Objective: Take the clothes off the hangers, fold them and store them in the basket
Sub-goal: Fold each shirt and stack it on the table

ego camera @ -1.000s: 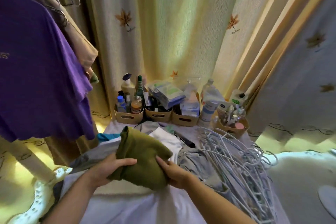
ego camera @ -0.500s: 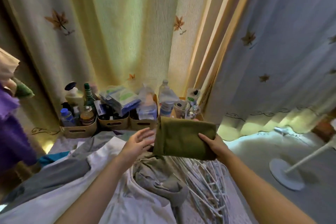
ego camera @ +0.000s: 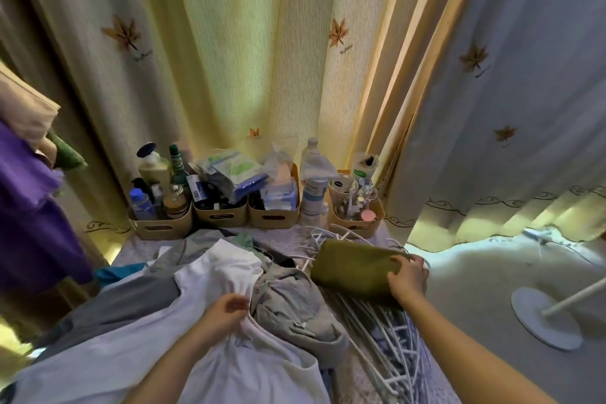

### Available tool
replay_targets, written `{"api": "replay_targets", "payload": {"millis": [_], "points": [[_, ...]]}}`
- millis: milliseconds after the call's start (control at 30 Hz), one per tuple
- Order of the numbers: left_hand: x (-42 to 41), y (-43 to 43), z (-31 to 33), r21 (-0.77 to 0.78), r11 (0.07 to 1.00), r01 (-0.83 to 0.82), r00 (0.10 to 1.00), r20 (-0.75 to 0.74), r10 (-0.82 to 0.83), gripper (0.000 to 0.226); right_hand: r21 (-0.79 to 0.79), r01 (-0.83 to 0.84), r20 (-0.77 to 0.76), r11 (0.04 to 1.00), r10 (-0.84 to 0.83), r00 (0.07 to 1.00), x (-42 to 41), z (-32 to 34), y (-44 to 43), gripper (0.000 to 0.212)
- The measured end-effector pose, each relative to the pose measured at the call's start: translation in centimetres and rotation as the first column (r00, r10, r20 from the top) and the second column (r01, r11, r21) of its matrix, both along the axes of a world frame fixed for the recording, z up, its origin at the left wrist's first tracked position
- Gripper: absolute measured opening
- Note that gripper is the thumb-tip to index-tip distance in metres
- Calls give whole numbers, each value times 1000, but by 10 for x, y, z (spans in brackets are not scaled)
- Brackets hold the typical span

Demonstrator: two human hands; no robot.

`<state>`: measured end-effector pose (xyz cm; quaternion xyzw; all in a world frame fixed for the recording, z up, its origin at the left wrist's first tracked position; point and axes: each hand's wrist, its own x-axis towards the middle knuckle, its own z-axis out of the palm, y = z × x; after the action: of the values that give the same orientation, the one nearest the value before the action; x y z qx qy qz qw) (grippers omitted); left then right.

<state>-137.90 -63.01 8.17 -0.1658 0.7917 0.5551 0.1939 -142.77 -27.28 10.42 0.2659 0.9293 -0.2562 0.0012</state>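
"Head view. What has the right hand [ego camera: 408, 279] got?"

"It holds the folded olive-green cloth [ego camera: 352, 267]. Its fingers curl round the cloth's right end, at 4 o'clock in the picture."

"Where is the cloth?"

"Over the heap of white wire hangers [ego camera: 387, 331], at 3 o'clock from the clothes pile. I cannot tell if it touches them."

"And the left hand [ego camera: 226, 310]?"

"At 7 o'clock, with bent fingers on the white shirt [ego camera: 216, 269]. I cannot tell if it grips the shirt or just touches it."

"What else is on the counter [ego camera: 278, 236]?"

"A crumpled grey garment [ego camera: 288, 302] lies just beside the white shirt, at its 3 o'clock. Four tan boxes [ego camera: 160, 228] full of bottles stand at 12 o'clock, by the yellow curtain [ego camera: 246, 59]. A purple shirt [ego camera: 29, 213] hangs at 9 o'clock."
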Motion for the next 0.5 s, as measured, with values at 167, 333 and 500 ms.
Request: {"api": "replay_targets", "payload": {"millis": [167,333,500], "points": [[-2,-4,-8,-95,992,-77,997,-29,74,28,-201,-301,-94,932,288,953,4,14,-54,20],[-2,2,-13,-250,962,-111,993,-59,99,52,-490,-499,54,715,596,801,18,10,-118,19],[-2,3,-11,-320,947,15,999,-40,-29,26,-459,-650,80,605,758,648,29,-1,-165,21]]}}
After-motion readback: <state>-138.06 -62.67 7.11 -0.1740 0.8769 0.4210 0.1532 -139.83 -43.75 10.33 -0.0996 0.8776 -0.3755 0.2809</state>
